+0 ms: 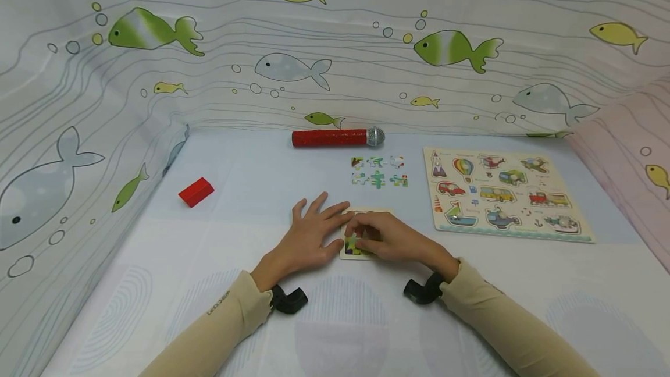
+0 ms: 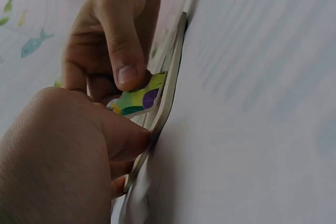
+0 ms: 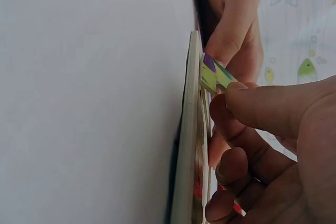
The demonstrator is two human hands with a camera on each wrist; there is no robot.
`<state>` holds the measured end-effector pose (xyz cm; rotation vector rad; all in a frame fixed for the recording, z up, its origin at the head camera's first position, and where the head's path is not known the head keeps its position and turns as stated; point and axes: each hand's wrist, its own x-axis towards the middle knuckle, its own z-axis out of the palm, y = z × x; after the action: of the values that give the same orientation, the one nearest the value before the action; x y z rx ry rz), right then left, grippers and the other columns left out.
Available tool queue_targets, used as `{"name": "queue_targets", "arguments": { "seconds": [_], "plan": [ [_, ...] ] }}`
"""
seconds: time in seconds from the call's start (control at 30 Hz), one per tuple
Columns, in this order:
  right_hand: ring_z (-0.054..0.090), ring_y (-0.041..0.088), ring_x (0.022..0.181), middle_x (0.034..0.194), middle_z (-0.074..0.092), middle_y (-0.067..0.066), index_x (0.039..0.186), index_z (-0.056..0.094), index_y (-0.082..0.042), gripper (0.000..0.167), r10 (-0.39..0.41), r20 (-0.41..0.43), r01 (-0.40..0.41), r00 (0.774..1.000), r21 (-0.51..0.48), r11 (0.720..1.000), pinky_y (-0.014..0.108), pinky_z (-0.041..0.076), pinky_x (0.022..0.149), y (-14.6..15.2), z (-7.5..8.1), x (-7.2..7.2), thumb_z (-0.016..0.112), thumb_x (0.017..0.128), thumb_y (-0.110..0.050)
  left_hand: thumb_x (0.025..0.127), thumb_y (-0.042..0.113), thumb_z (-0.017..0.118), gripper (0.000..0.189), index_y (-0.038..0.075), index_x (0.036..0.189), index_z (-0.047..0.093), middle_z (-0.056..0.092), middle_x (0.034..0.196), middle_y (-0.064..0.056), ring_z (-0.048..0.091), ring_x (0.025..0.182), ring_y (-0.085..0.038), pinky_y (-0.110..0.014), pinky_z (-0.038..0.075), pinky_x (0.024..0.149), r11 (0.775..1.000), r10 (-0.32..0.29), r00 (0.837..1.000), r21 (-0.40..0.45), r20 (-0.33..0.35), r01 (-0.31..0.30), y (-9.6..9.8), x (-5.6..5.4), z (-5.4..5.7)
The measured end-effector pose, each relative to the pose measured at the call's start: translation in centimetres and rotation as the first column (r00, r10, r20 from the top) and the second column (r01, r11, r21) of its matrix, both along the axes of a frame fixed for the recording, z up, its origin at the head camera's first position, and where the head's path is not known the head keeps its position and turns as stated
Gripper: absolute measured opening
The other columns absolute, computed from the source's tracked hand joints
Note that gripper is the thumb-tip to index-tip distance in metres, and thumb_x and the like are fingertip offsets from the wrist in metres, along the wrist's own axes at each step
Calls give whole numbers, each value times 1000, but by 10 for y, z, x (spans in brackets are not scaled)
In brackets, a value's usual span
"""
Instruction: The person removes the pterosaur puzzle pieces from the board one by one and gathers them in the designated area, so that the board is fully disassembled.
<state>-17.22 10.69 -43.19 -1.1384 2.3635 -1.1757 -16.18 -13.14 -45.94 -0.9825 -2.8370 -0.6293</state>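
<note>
A small wooden jigsaw board (image 1: 358, 258) lies flat on the table between the two hands. My right hand (image 1: 389, 238) pinches a yellow, green and purple jigsaw piece (image 3: 214, 74) between thumb and finger. In the left wrist view, this piece (image 2: 137, 99) stands tilted, its lower edge against the board (image 2: 172, 80). My left hand (image 1: 313, 238) lies with fingers spread along the board's left side, its thumb touching the edge. Much of the board's inside is hidden under the right hand. Several loose jigsaw pieces (image 1: 377, 178) lie in two rows beyond the board.
A red microphone (image 1: 330, 138) lies at the back of the table. To the right is a larger wooden peg puzzle (image 1: 473, 231) with vehicle pictures. A red block (image 1: 196, 192) sits at the left. Fish-patterned cloth (image 1: 209, 86) rises behind and at the sides.
</note>
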Motion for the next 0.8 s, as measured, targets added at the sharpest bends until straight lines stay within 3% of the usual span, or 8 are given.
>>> {"name": "queue_targets", "arguments": {
  "seconds": [0.27,0.5,0.8],
  "plan": [
    [50,11,70,90,67,-1,111,69,-16,15,-43,2,43,999,-49,998,24,42,64,8,5,-7,69,97,-10,96,36,53,55,26,151,52,45,161,2,22,156,-42,-73,9,115,1000,-2,1000,8,23,2,0,0,1],
    [49,15,72,89,68,-2,114,72,-15,17,-133,22,134,991,-44,990,24,39,64,17,9,-18,70,96,-13,96,36,54,57,27,152,50,44,161,2,20,156,-41,-72,9,115,1000,4,999,-13,35,-3,0,0,0],
    [49,16,71,88,69,-1,112,73,-17,18,-172,-28,171,985,-23,985,23,38,63,26,7,-46,71,96,-10,93,37,56,56,23,148,55,48,158,1,22,155,-43,-72,8,115,1000,-8,1000,23,23,8,0,0,-1]
  ]
}}
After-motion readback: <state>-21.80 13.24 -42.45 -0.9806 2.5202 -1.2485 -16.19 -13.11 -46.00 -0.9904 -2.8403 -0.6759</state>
